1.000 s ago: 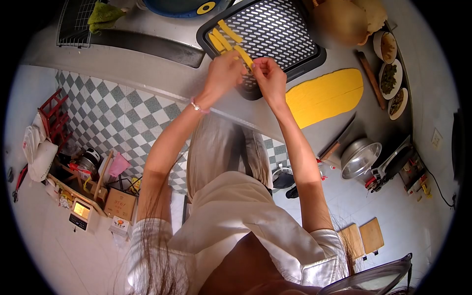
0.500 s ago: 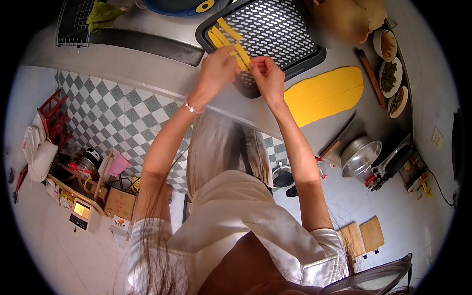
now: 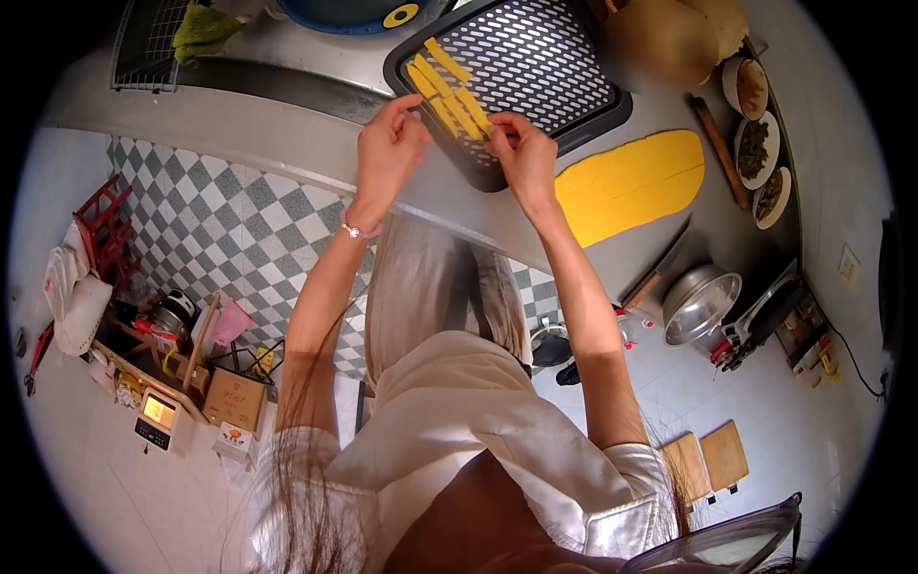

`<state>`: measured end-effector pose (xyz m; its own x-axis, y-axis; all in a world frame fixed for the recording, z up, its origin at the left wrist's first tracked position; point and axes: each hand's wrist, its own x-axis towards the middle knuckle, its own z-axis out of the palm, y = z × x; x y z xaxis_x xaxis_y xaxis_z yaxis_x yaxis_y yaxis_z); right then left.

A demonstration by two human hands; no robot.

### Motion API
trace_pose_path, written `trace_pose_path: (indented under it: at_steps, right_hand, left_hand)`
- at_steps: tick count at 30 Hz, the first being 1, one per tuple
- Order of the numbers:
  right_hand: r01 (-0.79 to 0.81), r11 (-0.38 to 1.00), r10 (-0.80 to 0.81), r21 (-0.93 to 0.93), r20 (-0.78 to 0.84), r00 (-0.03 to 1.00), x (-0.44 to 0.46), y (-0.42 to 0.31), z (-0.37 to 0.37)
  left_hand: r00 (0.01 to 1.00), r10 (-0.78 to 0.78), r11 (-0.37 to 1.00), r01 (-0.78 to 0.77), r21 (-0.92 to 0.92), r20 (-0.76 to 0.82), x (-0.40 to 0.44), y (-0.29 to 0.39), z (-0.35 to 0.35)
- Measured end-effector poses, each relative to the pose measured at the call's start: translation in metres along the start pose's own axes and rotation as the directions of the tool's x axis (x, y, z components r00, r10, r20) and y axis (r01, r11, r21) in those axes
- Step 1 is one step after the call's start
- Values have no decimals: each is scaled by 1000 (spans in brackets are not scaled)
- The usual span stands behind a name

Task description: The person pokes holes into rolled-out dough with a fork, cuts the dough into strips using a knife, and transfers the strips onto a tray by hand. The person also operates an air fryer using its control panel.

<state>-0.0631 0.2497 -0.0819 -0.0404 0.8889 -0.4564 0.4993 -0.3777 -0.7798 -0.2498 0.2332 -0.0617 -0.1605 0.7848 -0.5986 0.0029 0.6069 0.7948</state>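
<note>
Several yellow strips (image 3: 443, 80) lie side by side at the left end of a black perforated tray (image 3: 622, 113). My left hand (image 3: 390, 143) is just left of the tray's near corner, fingers apart and holding nothing. At the near ends of the strips, my right hand (image 3: 521, 153) has its thumb and finger pinched on the end of one strip. A flat yellow sheet (image 3: 631, 187) with a lengthwise cut line rests on the counter, to the right of my right hand.
A knife (image 3: 648, 282) and a metal bowl (image 3: 701, 304) are near the counter's front right. Behind them lie a wooden stick (image 3: 722, 153) and bowls of food (image 3: 758, 151). At the back left are a green cloth (image 3: 204, 32) and a blue pan (image 3: 354, 13).
My left hand has let go of the strips and moved left, off the tray, its fingers opening. My right hand has stayed nearly in place at the strip ends.
</note>
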Motion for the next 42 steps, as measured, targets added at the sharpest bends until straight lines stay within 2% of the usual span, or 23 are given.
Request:
trace_pose_path:
  at_steps: [3,6,9,11,12,13,14,16,20,24,26,30,32,36,42]
  right_hand:
    - [53,998,-55,-46,-46,997,2,3,2]
    - [58,983,-62,-173,-19,998,-1,-3,-3]
    - [46,925,-66,-378,-40,997,-5,-17,-14]
    - [172,907,-203,-385,-42,978,3,-20,-17]
    - [233,892,-270,-387,-45,962,7,-22,-17]
    - [229,920,-251,-318,-30,968,14,-28,-13]
    - [262,907,-292,-329,-46,955,22,-31,-7]
    - [324,877,-374,-356,-79,924,38,-36,7]
    - [230,820,-309,-524,-68,949,49,-54,25]
    - [203,801,-305,-563,-91,948,50,-57,34]
    - [197,808,-305,-555,-108,946,50,-58,37]
    - [234,822,-338,-520,-115,934,49,-54,39]
    - [198,865,-283,-461,-121,951,50,-53,38]
    - [113,971,-144,-209,-138,980,48,-52,33]
    - [81,996,-86,-49,-117,989,41,-56,24]
  left_hand:
    - [1000,-9,1000,9,-8,-2,1,0,-2]
    - [1000,-1,1000,1,-1,-6,2,-1,-3]
    - [999,44,999,-43,32,-20,5,2,-4]
    - [993,112,990,-108,91,-41,11,10,-6]
    - [969,240,953,-223,205,-65,18,12,-7]
    - [928,365,890,-325,319,-72,28,14,-7]
    - [872,486,802,-417,428,-62,38,17,-7]
    - [843,534,728,-420,542,-64,51,25,-4]
    - [764,646,535,-452,714,-1,77,24,-6]
    - [764,644,480,-449,754,45,80,29,-2]
    - [739,669,417,-459,784,76,81,29,1]
    - [735,673,417,-472,777,86,83,26,5]
    - [732,676,419,-483,769,91,84,25,5]
    - [765,640,502,-488,714,74,85,26,4]
    - [806,588,640,-512,573,63,86,27,-2]
